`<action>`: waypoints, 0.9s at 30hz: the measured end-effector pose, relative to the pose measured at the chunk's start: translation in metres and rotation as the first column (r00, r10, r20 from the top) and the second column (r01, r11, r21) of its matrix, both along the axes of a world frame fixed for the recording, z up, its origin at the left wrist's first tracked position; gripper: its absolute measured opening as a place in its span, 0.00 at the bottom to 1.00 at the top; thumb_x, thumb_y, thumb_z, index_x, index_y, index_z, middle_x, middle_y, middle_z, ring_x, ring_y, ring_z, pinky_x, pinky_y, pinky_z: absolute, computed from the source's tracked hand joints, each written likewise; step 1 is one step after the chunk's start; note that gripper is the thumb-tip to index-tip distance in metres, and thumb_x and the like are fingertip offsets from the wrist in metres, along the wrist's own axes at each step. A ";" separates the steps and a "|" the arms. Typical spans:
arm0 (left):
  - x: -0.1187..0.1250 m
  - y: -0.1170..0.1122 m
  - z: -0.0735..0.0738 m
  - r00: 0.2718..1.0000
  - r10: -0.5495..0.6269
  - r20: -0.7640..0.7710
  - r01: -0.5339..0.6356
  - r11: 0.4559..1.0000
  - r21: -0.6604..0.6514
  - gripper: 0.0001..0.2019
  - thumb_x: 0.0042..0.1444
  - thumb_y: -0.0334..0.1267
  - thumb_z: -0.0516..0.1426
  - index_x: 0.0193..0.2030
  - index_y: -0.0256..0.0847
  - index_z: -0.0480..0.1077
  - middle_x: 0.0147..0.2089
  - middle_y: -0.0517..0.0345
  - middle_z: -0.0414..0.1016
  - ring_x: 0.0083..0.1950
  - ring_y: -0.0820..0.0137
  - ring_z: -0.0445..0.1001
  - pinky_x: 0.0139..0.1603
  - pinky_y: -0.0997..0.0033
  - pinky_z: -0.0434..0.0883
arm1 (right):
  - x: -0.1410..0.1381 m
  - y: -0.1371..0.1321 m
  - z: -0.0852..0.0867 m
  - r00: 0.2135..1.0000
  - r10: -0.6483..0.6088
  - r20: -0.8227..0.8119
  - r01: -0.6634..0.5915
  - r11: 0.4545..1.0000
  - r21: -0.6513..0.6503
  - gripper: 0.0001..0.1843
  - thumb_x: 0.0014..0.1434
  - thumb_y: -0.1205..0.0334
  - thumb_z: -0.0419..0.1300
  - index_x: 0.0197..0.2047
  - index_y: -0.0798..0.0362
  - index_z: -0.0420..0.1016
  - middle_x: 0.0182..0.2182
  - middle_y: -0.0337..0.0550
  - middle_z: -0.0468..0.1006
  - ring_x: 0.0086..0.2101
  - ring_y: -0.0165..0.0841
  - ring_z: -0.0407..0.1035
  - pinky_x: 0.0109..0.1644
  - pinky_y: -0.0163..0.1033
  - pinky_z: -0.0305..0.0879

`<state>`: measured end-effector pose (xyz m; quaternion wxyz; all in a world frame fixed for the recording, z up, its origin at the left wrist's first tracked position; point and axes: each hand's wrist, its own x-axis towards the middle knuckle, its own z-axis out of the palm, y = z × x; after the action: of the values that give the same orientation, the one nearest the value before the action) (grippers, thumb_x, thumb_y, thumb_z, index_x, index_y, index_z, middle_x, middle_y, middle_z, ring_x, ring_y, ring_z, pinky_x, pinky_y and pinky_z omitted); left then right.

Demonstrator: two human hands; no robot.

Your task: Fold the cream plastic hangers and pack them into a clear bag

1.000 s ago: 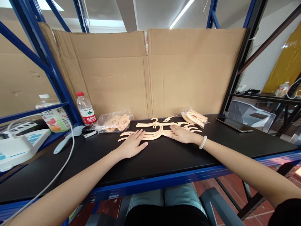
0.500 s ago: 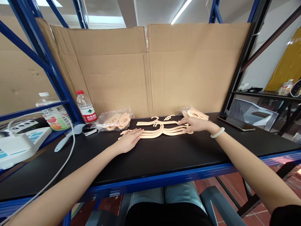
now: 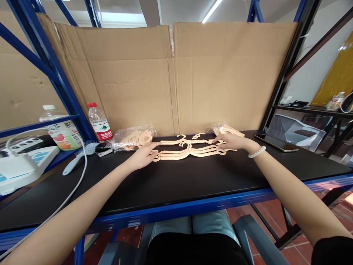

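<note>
A stack of pale wooden-looking clothes hangers [image 3: 176, 156] lies flat on the black table, hooks pointing away from me. Just behind it lies a single matching hanger [image 3: 172, 142]. My left hand [image 3: 143, 156] rests at the left ends of the hangers, fingers stretched out, the index fingertip close to the rear hanger's end. At the other side, my right hand [image 3: 230, 141], with a beaded bracelet on the wrist, reaches over the right ends. Its fingers are extended and apart, touching the rear hanger's tip. The fingers partly cover the hanger ends.
Clear plastic bags of hangers, a left bag [image 3: 134, 138] and a right bag [image 3: 226, 129], lie by the cardboard wall [image 3: 132, 81]. A red-capped bottle [image 3: 99, 123], a hairbrush [image 3: 75, 162] and a white cable [image 3: 78, 187] are left; a phone [image 3: 277, 142] lies right.
My left hand has slid left and slightly back, uncovering the stack's left ends. My right hand has shifted slightly right; the hangers look nearly unmoved.
</note>
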<state>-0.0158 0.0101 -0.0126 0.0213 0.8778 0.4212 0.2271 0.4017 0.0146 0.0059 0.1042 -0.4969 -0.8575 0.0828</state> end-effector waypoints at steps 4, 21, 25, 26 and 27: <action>-0.009 0.005 0.011 0.995 0.063 0.077 -0.062 0.998 -0.026 0.27 0.57 0.52 0.48 0.58 0.36 0.66 0.60 0.46 0.70 0.61 0.57 0.68 0.62 0.57 0.64 | 0.010 0.003 0.005 0.999 -0.022 -0.028 0.023 0.999 0.042 0.27 0.57 0.47 0.54 0.53 0.53 0.75 0.49 0.47 0.77 0.48 0.43 0.70 0.51 0.43 0.65; -0.015 0.003 -0.010 0.968 -0.057 -0.245 0.034 0.995 -0.097 0.33 0.63 0.58 0.44 0.70 0.43 0.52 0.69 0.49 0.59 0.69 0.56 0.55 0.68 0.56 0.54 | 0.019 -0.003 0.014 0.997 -0.063 0.052 0.071 0.983 -0.167 0.36 0.47 0.48 0.61 0.56 0.60 0.72 0.41 0.52 0.78 0.41 0.42 0.71 0.43 0.40 0.64; -0.013 0.002 -0.015 0.950 -0.038 -0.308 0.001 0.993 -0.122 0.31 0.64 0.59 0.40 0.71 0.49 0.50 0.72 0.55 0.50 0.72 0.59 0.48 0.70 0.55 0.47 | 0.019 0.002 0.007 0.995 -0.057 0.084 0.071 0.981 -0.179 0.37 0.46 0.48 0.62 0.58 0.57 0.70 0.32 0.45 0.76 0.34 0.38 0.70 0.37 0.38 0.62; -0.013 0.002 -0.015 0.950 -0.033 -0.310 -0.007 0.992 -0.128 0.31 0.65 0.58 0.40 0.71 0.49 0.50 0.72 0.55 0.50 0.72 0.59 0.47 0.70 0.55 0.47 | 0.019 0.004 0.004 0.995 -0.062 0.081 0.076 0.979 -0.187 0.38 0.46 0.48 0.62 0.59 0.57 0.70 0.31 0.44 0.76 0.33 0.37 0.70 0.35 0.38 0.61; -0.013 0.002 -0.015 0.951 -0.031 -0.307 -0.011 0.991 -0.135 0.30 0.65 0.57 0.40 0.70 0.49 0.50 0.72 0.55 0.50 0.72 0.60 0.47 0.70 0.55 0.47 | 0.020 0.007 0.001 0.995 -0.068 0.075 0.081 0.977 -0.198 0.38 0.46 0.48 0.62 0.59 0.56 0.69 0.30 0.43 0.75 0.31 0.37 0.70 0.35 0.37 0.61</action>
<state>-0.0288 0.0118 -0.0277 0.0159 0.9012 0.4292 0.0583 0.4215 0.0220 0.0065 0.0272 -0.5392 -0.8286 0.1481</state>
